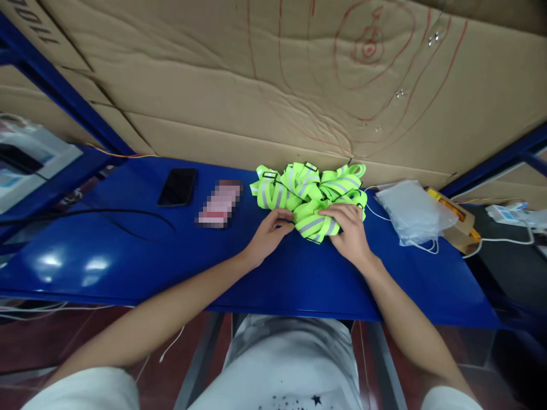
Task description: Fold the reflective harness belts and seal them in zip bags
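Observation:
Several neon yellow-green reflective straps [301, 182] with silver-grey stripes and black buckles lie bundled in a pile at the back middle of the table. The frontmost bundle of reflective strap [315, 223] sits between my two hands. My left hand [273, 229] is at its left edge, thumb and fingers drawn together in a pinch on its side. Over its right side curl the fingers of my right hand [349, 229], gripping it, with the thumb low by its front. The fingers partly hide the bundle's edges.
On the blue table [192, 259] lie a black phone [177, 187] and a pixelated pink item [220, 204] to the left. Clear plastic bags [412, 210] and an open cardboard box [455, 219] are at the right. A cardboard wall [205, 74] rises behind. A black cable [106, 211] stretches in from the left.

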`<act>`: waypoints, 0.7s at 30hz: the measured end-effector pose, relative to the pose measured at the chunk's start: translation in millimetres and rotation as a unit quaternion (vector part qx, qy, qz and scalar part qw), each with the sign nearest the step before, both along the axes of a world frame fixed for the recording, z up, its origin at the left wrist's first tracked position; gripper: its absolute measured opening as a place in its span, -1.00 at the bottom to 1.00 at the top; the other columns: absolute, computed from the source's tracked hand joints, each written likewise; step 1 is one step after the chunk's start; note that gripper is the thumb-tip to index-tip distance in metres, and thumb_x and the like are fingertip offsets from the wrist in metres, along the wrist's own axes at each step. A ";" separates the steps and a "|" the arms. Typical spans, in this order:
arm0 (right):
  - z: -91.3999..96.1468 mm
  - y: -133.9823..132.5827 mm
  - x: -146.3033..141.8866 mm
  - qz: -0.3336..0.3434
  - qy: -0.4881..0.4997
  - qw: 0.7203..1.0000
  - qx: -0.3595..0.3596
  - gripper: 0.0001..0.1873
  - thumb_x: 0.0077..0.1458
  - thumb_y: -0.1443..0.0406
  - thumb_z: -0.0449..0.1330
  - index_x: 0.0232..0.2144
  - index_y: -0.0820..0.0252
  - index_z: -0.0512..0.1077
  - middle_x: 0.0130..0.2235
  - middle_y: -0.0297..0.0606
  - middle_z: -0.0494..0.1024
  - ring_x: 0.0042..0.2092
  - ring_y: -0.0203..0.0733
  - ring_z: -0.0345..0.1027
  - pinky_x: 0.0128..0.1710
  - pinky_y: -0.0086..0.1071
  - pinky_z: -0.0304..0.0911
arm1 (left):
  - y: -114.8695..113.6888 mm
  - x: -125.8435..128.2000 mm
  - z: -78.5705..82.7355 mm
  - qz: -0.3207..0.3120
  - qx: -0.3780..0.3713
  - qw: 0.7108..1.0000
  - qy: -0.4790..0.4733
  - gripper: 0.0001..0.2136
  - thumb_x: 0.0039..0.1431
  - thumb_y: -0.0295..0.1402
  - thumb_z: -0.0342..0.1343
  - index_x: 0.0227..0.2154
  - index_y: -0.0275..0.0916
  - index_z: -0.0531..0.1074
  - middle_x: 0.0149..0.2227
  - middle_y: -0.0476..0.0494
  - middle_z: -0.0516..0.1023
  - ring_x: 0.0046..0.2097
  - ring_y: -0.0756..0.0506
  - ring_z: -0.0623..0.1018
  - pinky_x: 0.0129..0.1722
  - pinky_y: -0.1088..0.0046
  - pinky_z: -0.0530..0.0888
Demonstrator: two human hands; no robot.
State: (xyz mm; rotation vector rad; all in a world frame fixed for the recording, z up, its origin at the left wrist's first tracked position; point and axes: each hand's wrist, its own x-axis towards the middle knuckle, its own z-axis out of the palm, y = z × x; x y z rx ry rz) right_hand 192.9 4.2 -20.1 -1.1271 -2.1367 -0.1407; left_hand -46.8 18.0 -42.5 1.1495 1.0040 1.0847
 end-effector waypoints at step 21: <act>-0.8 -65.4 -61.8 0.306 -0.169 0.935 0.065 -0.65 0.37 0.19 -0.03 -0.13 -0.14 0.58 0.08 -0.45 0.64 0.18 -0.18 0.49 0.24 -0.17 0.38 | 5.2 -24.9 27.5 -0.261 0.263 0.913 0.171 -0.81 0.33 -0.22 0.18 -0.17 -0.19 0.62 -0.14 -0.20 0.66 -0.07 -0.16 0.62 0.01 0.32 0.49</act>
